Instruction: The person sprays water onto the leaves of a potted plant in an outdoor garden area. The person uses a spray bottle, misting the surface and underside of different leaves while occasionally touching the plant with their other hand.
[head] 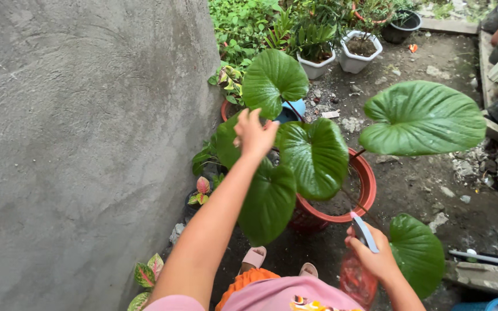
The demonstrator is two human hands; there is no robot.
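A plant with large glossy heart-shaped green leaves grows in a round red pot on the dirt ground. My left hand reaches forward among the leaves, fingers closed on a leaf or its stalk near the plant's middle. My right hand is low at the front, gripping scissors with a pale blade pointing up toward the pot. A translucent red bag or bottle hangs under that hand. Another big leaf stretches out to the right, and a smaller one sits beside my right hand.
A rough grey concrete wall fills the left. White pots with green plants stand at the back, more pots at the far right. Small red-and-green plants line the wall's base. Stones and a concrete slab lie on the right. My sandalled feet show below.
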